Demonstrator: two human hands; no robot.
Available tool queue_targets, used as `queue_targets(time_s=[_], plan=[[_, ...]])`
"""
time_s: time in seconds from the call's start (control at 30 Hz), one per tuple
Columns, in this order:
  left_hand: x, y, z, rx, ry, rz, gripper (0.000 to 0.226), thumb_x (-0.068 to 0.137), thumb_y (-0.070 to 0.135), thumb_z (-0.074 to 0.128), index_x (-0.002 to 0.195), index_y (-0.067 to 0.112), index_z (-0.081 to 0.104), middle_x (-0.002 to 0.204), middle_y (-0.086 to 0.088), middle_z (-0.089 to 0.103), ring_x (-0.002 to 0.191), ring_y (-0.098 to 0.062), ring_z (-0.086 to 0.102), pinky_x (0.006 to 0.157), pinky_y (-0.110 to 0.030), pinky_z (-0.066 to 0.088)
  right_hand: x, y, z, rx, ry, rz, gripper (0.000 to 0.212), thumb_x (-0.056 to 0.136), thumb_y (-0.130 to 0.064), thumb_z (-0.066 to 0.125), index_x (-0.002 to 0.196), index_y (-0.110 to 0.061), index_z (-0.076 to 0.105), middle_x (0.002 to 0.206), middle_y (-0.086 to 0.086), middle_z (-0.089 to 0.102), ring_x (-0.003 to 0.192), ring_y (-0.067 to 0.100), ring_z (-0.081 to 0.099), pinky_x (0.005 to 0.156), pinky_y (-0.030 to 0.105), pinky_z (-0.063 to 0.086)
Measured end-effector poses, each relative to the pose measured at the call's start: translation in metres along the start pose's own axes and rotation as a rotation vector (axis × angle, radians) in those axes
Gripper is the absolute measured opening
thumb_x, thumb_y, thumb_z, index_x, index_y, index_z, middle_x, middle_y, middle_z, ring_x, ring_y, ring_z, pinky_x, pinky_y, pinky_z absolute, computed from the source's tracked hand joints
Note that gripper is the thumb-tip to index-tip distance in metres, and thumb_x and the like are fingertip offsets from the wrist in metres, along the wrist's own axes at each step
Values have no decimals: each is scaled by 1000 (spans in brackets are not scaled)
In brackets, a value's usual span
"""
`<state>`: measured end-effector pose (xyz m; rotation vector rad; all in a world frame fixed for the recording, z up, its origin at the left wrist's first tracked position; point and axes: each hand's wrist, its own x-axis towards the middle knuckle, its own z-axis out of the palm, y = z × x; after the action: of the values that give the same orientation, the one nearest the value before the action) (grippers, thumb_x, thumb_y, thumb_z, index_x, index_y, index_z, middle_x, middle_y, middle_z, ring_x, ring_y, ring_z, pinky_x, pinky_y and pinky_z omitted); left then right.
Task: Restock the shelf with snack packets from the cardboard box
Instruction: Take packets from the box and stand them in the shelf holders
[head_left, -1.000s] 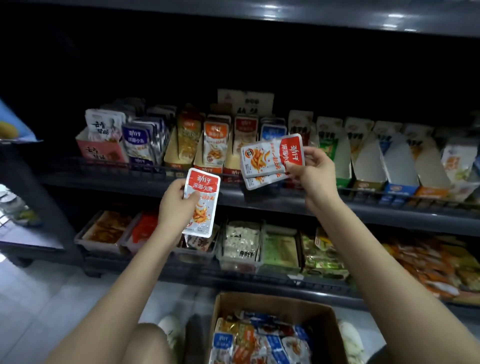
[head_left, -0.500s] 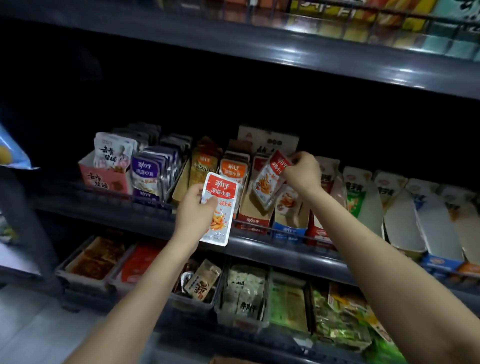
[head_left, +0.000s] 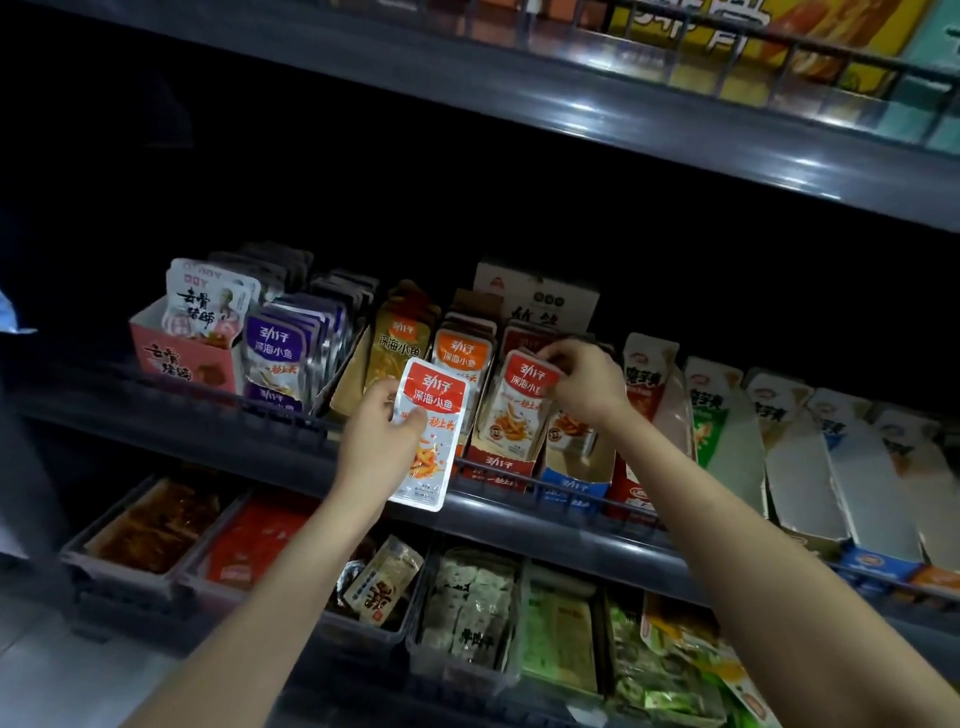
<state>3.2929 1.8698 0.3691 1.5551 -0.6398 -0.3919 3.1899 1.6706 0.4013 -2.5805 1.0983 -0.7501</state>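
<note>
The red-topped packet (head_left: 428, 441) in the left hand (head_left: 374, 447) is a flat foil pouch. It looks light, limp and a little slick (the silver lower half catches the light). I would hold it by a flat side edge or the sealed top, not squeeze the middle, where the contents could crush.

It stands upright with a slight lean. Its left edge is clamped between the thumb (head_left: 414, 419), laid across its front, and the fingers hidden behind. Most of the pouch juts out to the right of that grip and below it.

A second packet (head_left: 514, 410) of the same kind sits just to the right of that thumb. The right hand (head_left: 589, 382) pinches its top corner with curled fingertips (head_left: 550, 358). The pouch hangs below them, its foot inside the red carton (head_left: 496, 467) on the shelf (head_left: 519, 512). I judge this one nearly seated, with the left-hand pouch probably bound for the same slot.

Orange packets (head_left: 462, 358) stand just beyond the left fingers. The cardboard box is out of view.
</note>
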Motion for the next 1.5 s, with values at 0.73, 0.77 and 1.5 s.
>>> queue_targets(time_s=[0.73, 0.77, 1.5], plan=[[17, -6, -1, 28, 32, -2, 18, 94, 10, 55, 108, 20, 53, 93, 8, 65, 80, -11, 65, 59, -22, 44, 47, 3, 20, -515, 112, -39, 37, 89, -18, 53, 123, -28, 63, 123, 5, 60, 119, 27, 47, 107, 36, 25], [17, -6, -1, 32, 31, -1, 18, 94, 10, 55, 108, 20, 53, 93, 9, 65, 79, -11, 64, 58, -22, 43, 48, 2, 19, -530, 95, -27, 37, 89, -18, 54, 123, -28, 63, 123, 4, 60, 119, 27, 47, 108, 37, 25], [19, -3, 10, 26, 10, 24, 17, 94, 10, 55, 99, 25, 50, 91, 11, 64, 86, -12, 64, 66, -24, 48, 48, 5, 23, -459, 215, -15, 41, 81, -18, 59, 121, -24, 64, 119, 8, 61, 117, 31, 48, 100, 40, 31]])
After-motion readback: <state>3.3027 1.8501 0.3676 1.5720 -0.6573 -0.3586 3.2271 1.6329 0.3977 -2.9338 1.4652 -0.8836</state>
